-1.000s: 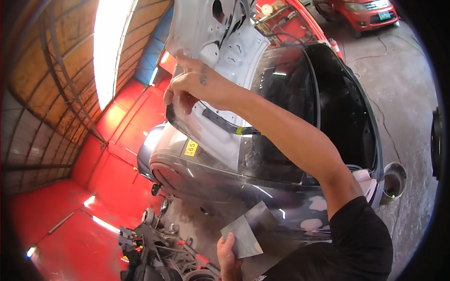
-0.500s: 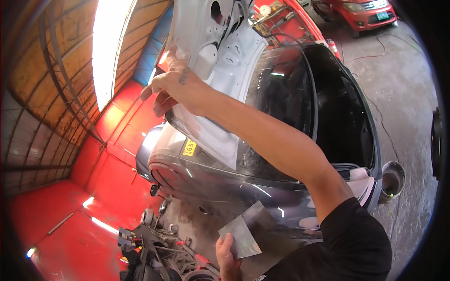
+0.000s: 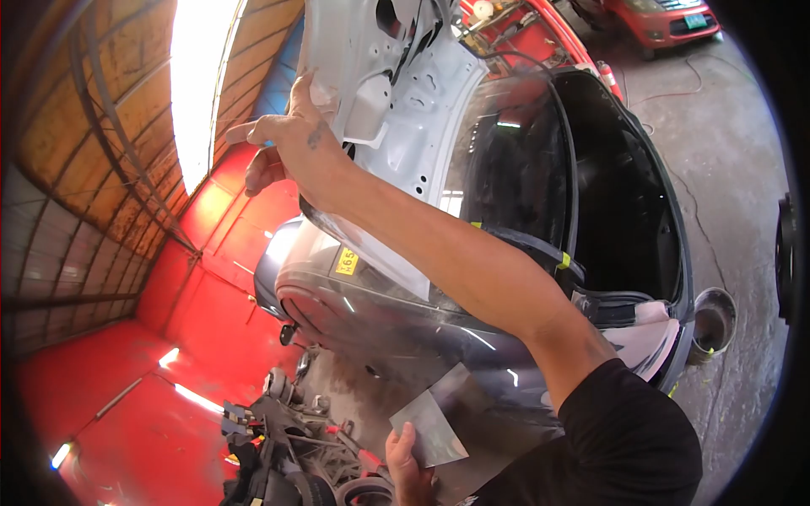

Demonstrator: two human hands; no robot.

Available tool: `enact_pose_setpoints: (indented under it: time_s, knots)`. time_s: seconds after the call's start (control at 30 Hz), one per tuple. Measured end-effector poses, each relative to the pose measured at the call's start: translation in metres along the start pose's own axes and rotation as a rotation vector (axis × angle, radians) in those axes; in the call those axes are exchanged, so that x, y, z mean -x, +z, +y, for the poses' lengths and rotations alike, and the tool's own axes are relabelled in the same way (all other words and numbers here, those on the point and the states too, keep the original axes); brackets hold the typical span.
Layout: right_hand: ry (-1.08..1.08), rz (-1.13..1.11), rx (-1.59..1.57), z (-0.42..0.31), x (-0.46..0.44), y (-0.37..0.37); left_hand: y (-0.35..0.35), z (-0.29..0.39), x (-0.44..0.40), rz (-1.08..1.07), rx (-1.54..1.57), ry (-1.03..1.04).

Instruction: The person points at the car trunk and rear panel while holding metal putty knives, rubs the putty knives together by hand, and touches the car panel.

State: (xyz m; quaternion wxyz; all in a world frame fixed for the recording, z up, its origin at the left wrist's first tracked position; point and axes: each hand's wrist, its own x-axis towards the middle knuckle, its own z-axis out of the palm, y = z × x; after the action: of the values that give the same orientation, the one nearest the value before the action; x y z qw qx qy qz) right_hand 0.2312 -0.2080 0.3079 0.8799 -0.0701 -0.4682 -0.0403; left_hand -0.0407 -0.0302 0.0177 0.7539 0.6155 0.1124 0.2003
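My right hand [image 3: 291, 148] is raised at the upper left with its fingers spread and nothing between them. It overlaps the edge of a raised grey-white panel [image 3: 367, 110] of the dark car [image 3: 405, 329]; contact cannot be made out. My right forearm crosses over the car body. At bottom centre my left hand [image 3: 407, 464] holds a thin grey sheet [image 3: 429, 428], thumb on its near face. A black strip with yellow tape [image 3: 564, 261] lies by the rear glass, beyond my right arm. A yellow sticker [image 3: 347, 261] is on the car's side glass.
Loose parts and a tyre [image 3: 364, 492] lie on the floor at bottom centre-left, near my left hand. A bucket [image 3: 713, 325] stands right of the car. Behind are a red car [image 3: 658, 25], a fire extinguisher [image 3: 607, 78] and hoses. A red wall [image 3: 169, 405] rises at left.
My right hand has moved left, from in front of the panel to its outer edge, and its fingers have spread. The left hand and sheet have barely shifted. The view has tilted slightly.
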Motion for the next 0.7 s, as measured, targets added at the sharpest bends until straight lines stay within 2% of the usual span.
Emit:
enact_pose_setpoints:
  time_s: [0.27, 0.47, 0.57, 0.7]
  knots:
    - [-0.052, -0.023, -0.015, 0.000, -0.013, -0.011, -0.004, 0.000, 0.003, -0.023, 0.025, -0.005]
    - [0.001, -0.106, 0.056, -0.029, -0.012, -0.026, -0.003, -0.001, 0.001, -0.024, 0.010, -0.013]
    - [-0.143, -0.175, 0.180, -0.041, 0.003, -0.046, -0.006, -0.003, -0.001, -0.010, -0.002, -0.025]
    - [-0.082, -0.155, 0.136, -0.049, 0.020, -0.070, -0.008, -0.005, -0.006, -0.030, -0.009, -0.045]
